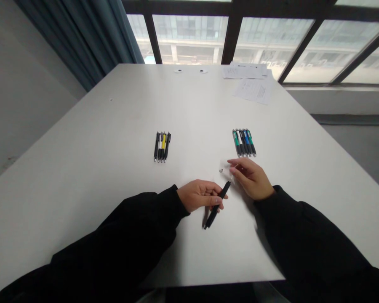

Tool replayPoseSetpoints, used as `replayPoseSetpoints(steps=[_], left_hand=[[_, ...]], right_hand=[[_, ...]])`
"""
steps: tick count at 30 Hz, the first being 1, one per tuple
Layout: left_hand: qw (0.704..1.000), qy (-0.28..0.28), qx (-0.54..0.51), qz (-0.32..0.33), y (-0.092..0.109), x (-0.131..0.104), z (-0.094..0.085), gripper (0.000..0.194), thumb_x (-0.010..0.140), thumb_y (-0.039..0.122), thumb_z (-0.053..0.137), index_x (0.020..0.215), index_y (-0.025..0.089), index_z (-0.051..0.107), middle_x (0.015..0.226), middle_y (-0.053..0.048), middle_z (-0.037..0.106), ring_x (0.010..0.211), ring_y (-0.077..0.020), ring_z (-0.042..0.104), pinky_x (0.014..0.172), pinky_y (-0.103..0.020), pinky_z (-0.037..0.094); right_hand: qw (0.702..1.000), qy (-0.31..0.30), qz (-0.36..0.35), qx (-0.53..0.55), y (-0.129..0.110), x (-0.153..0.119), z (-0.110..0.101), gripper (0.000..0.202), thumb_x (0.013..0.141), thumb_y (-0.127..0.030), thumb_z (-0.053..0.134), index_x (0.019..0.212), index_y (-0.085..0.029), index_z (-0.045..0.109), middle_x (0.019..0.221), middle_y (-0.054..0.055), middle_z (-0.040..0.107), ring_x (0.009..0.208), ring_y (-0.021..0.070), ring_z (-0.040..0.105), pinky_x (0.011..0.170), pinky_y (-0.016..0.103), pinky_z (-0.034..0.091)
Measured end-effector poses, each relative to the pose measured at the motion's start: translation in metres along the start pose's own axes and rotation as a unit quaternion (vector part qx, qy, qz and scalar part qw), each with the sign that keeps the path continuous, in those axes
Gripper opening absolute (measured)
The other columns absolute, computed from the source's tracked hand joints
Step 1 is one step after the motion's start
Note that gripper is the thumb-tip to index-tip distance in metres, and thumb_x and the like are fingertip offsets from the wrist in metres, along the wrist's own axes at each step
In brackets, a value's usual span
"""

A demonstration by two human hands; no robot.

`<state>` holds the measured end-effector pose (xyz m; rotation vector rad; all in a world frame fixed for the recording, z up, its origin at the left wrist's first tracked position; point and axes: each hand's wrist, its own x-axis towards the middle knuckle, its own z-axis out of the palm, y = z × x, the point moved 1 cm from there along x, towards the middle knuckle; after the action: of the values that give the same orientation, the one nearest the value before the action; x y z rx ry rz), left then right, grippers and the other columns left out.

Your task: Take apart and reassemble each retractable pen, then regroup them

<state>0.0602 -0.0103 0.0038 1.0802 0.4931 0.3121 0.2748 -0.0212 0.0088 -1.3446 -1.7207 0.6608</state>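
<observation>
My left hand (202, 196) pinches a black pen (214, 213), which slants with its upper end toward my right hand. My right hand (249, 176) is just right of that end, its thumb and fingers closed around something too small to make out. A small silver-coloured piece (221, 170) shows left of my right fingertips. Beyond my right hand lies a row of several pens (244, 143) in green, white, black and blue. Another row of pens (162, 147), black, white and yellow, lies farther left.
The white table (91, 168) reaches to the window. Printed papers (253, 89) lie at its far right, and two small white oval items (203, 71) with dark centres are near the far edge. A blue-grey curtain (82, 38) hangs at the far left.
</observation>
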Motion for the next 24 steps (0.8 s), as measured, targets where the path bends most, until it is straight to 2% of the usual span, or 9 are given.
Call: replayPoseSetpoints(steps=[2, 4, 8, 10, 12, 14, 16, 19, 24], left_hand=[[1.0, 0.003, -0.017, 0.007, 0.0, 0.001, 0.0, 0.039, 0.074, 0.038, 0.076, 0.098, 0.009, 0.065, 0.079, -0.01, 0.07, 0.07, -0.0161, 0.068, 0.064, -0.025, 0.052], [0.999, 0.008, -0.034, 0.008, -0.001, 0.001, -0.001, 0.04, 0.074, 0.039, 0.077, 0.097, 0.009, 0.065, 0.079, -0.01, 0.07, 0.07, -0.0166, 0.068, 0.067, -0.028, 0.053], [0.998, 0.02, -0.05, 0.007, -0.002, 0.001, 0.0, 0.041, 0.072, 0.039, 0.078, 0.096, 0.008, 0.065, 0.079, -0.01, 0.07, 0.07, -0.0171, 0.069, 0.067, -0.029, 0.054], [0.998, 0.021, -0.061, 0.011, -0.003, 0.0, 0.0, 0.04, 0.073, 0.039, 0.078, 0.095, 0.008, 0.064, 0.079, -0.01, 0.07, 0.07, -0.0168, 0.069, 0.067, -0.028, 0.054], [0.997, 0.019, -0.07, 0.011, -0.004, -0.001, 0.001, 0.04, 0.073, 0.038, 0.078, 0.095, 0.008, 0.064, 0.078, -0.01, 0.07, 0.069, -0.0166, 0.068, 0.066, -0.027, 0.053], [0.997, 0.018, -0.068, 0.007, -0.004, -0.001, 0.001, 0.04, 0.073, 0.038, 0.078, 0.096, 0.008, 0.064, 0.078, -0.01, 0.069, 0.069, -0.0164, 0.068, 0.064, -0.026, 0.053], [0.998, 0.015, -0.059, 0.001, -0.005, -0.001, 0.001, 0.04, 0.073, 0.038, 0.078, 0.096, 0.008, 0.064, 0.077, -0.01, 0.069, 0.068, -0.0163, 0.068, 0.062, -0.025, 0.052], [0.999, 0.009, -0.049, -0.004, -0.005, -0.001, 0.001, 0.041, 0.073, 0.039, 0.077, 0.096, 0.008, 0.064, 0.077, -0.01, 0.069, 0.068, -0.0164, 0.068, 0.061, -0.025, 0.051], [0.999, 0.006, -0.043, -0.004, -0.005, -0.002, 0.0, 0.04, 0.074, 0.039, 0.077, 0.096, 0.009, 0.064, 0.077, -0.009, 0.07, 0.068, -0.0157, 0.068, 0.062, -0.025, 0.051]], right_hand=[[0.997, -0.023, -0.039, -0.058, -0.003, 0.007, 0.006, 0.035, 0.085, -0.031, 0.063, 0.118, -0.018, 0.063, 0.103, 0.01, 0.06, 0.071, 0.0163, 0.058, 0.064, 0.032, 0.05], [0.993, -0.058, -0.061, -0.08, -0.005, 0.015, 0.013, 0.037, 0.085, -0.028, 0.063, 0.12, -0.018, 0.062, 0.106, 0.011, 0.059, 0.069, 0.0157, 0.058, 0.066, 0.033, 0.051], [0.989, -0.095, -0.086, -0.078, -0.005, 0.029, 0.02, 0.016, 0.087, -0.024, 0.059, 0.094, -0.018, 0.071, 0.091, 0.01, 0.065, 0.079, 0.0194, 0.06, 0.075, 0.036, 0.049], [0.996, -0.078, -0.039, -0.002, 0.0, 0.031, 0.018, 0.014, 0.085, -0.027, 0.063, 0.092, -0.019, 0.071, 0.084, 0.007, 0.067, 0.079, 0.019, 0.061, 0.074, 0.035, 0.05], [0.989, -0.056, 0.04, 0.133, 0.007, 0.029, 0.013, 0.023, 0.078, -0.03, 0.072, 0.098, -0.019, 0.07, 0.081, 0.005, 0.069, 0.07, 0.0162, 0.062, 0.066, 0.032, 0.051], [0.959, -0.049, 0.097, 0.261, 0.013, 0.026, 0.008, 0.029, 0.07, -0.029, 0.08, 0.096, -0.019, 0.071, 0.08, 0.004, 0.071, 0.063, 0.0135, 0.062, 0.059, 0.028, 0.052], [0.931, -0.047, 0.12, 0.342, 0.014, 0.022, 0.005, 0.029, 0.064, -0.026, 0.084, 0.09, -0.02, 0.073, 0.079, 0.004, 0.074, 0.061, 0.0123, 0.063, 0.058, 0.026, 0.053], [0.907, -0.043, 0.13, 0.399, 0.009, 0.018, 0.003, 0.028, 0.06, -0.024, 0.087, 0.086, -0.02, 0.074, 0.077, 0.004, 0.075, 0.06, 0.0122, 0.065, 0.057, 0.026, 0.054], [0.898, -0.077, 0.129, 0.413, 0.005, 0.016, 0.005, 0.027, 0.063, -0.022, 0.085, 0.088, -0.02, 0.075, 0.079, 0.005, 0.076, 0.061, 0.0121, 0.067, 0.059, 0.025, 0.056]])
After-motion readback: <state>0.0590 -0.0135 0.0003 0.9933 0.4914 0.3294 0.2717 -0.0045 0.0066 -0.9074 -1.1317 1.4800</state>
